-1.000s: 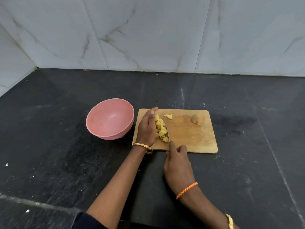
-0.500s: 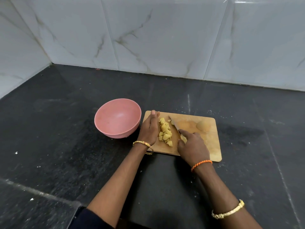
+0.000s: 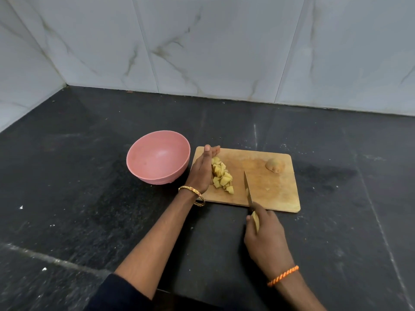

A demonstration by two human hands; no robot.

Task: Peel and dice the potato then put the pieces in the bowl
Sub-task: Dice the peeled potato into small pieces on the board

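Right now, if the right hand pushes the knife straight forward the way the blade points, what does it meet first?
Probably nothing: ahead of the knife in the right hand lies bare cutting board. The diced potato pile lies left of that line, against the left hand. Depth is hard to judge.

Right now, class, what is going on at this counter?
A person is dicing a potato on a wooden cutting board. The left hand, fingers straight, stands against a heap of potato pieces; the right hand grips a knife, blade over the board. A pink bowl beside the board holds nothing yet. Another potato lump sits at the board's far right.
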